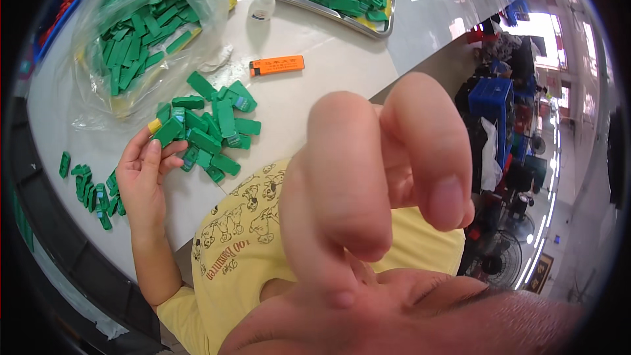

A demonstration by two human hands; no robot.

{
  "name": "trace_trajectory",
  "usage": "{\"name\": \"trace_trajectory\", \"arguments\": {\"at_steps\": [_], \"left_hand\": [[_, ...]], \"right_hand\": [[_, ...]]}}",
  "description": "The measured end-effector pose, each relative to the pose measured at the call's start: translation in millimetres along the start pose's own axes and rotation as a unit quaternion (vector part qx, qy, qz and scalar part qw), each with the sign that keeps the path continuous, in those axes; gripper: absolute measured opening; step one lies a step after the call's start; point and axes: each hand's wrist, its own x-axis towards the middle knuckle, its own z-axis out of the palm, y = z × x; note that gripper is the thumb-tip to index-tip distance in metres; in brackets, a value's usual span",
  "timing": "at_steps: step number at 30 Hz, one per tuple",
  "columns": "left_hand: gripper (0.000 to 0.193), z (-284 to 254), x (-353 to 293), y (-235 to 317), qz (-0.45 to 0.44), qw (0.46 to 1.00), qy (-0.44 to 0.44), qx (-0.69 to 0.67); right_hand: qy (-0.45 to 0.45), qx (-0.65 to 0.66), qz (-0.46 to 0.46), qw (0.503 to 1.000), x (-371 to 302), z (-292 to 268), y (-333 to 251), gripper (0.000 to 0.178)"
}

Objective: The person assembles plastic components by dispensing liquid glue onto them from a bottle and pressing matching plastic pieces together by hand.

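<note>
My left hand (139,181) pinches a flat green plastic piece (168,133) between thumb and fingers, at the left edge of a loose heap of similar green pieces (225,117). A yellow finger cot (154,125) covers one of its fingertips. Some pieces in the heap carry light blue parts. Raised very close to the camera, my right hand (355,171) fills the middle of the view, well above the table. Its fingers are curled in, and no object shows in them. Left of my left wrist lies a smaller group of green pieces (84,184).
A clear plastic bag (190,0) full of green pieces stands at the far left. Behind the heap are a flat orange printed case (277,65) and a small clear bottle (261,8). A metal tray (322,13) of green pieces is farther back. Blue crates (490,102) stand right.
</note>
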Motion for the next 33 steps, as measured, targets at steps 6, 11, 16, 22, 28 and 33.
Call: {"name": "trace_trajectory", "arguments": {"at_steps": [6, 11, 16, 22, 28, 33], "left_hand": [[0.030, 6, -7, -2, 0.012, 0.999, -0.046, -0.013], [0.030, 14, -18, -4, 0.052, 0.998, -0.031, 0.025], [0.030, 15, -20, -9, 0.059, 0.996, -0.060, 0.030], [0.028, 8, -26, -7, 0.069, 0.996, -0.042, 0.030], [0.029, 0, -34, 2, 0.068, 0.997, -0.010, 0.044], [0.031, 6, -26, -3, 0.058, 0.997, -0.016, 0.041]], "right_hand": [[-0.002, -0.017, -0.027, 0.999, -11, 13, 5, 0.049], [-0.016, -0.022, -0.037, 0.999, -6, 20, -7, 0.049], [-0.019, -0.029, -0.049, 0.998, -11, 22, 1, 0.049], [-0.028, -0.018, -0.053, 0.998, -8, 29, 7, 0.049], [-0.040, 0.005, -0.054, 0.998, -1, 36, 12, 0.049], [-0.040, -0.007, -0.061, 0.997, -1, 33, -4, 0.049]]}}
